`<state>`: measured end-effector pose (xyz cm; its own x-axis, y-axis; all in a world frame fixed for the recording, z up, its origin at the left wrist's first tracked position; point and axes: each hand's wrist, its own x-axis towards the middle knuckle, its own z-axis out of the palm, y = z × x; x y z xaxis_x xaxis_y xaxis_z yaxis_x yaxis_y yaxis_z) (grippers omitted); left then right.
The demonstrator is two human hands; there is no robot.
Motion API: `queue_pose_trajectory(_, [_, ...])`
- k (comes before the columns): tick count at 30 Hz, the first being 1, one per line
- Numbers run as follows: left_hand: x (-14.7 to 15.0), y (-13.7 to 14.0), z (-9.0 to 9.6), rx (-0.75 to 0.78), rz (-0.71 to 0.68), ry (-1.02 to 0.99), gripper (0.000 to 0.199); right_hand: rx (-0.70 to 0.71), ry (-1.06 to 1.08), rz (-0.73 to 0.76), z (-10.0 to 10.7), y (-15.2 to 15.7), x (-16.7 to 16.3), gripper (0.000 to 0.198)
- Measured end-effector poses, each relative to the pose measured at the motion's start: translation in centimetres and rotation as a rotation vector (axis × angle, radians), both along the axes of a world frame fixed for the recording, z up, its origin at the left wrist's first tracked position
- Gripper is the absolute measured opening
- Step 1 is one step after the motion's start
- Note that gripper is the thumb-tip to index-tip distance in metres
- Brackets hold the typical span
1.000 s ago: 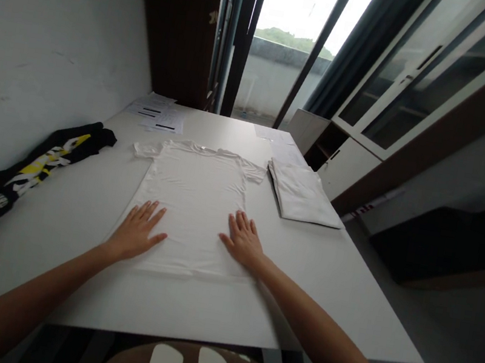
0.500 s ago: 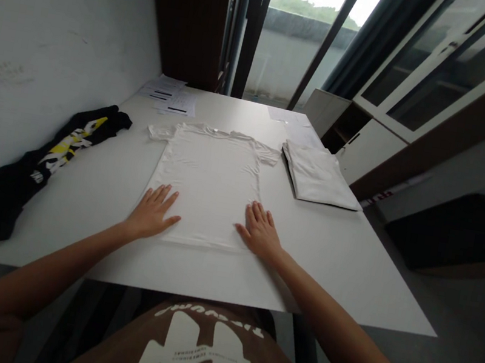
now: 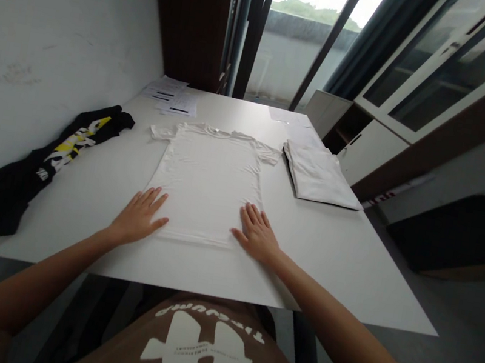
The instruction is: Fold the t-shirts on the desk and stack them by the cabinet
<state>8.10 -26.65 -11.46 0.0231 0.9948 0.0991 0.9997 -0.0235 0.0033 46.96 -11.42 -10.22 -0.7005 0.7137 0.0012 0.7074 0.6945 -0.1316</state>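
left hand (image 3: 138,217) slid outward on white shirt (image 3: 210,182); glass-fronted cabinet (image 3: 412,79), interior dim

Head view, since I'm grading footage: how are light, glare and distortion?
In the head view, the window glares white at the top, the right edge falls dark, the white T-shirt contrasts little with the white table, and the cabinet leans as if stretched.

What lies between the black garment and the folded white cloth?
A white T-shirt, spread out flat on the table; the head view shows it between them.
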Motion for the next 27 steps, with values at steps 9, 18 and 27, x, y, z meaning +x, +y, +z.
queue_pose_trajectory(9, [2.9, 2.2, 1.5, -0.015, -0.064, -0.032, 0.080, -0.005, 0.026, 0.066, -0.1, -1.1, -2.3, 0.085])
queue_pose_trajectory(18, [0.0, 1.8, 0.5, -0.038, -0.007, -0.023, 0.078, 0.048, -0.019, -0.209, -1.9, 3.3, 5.7, 0.076])
queue_pose_trajectory(27, [4.3, 7.8, 0.8, -0.003, -0.123, -0.082, 0.071, 0.034, 0.045, -0.083, -0.5, 5.9, 3.1, 0.071])
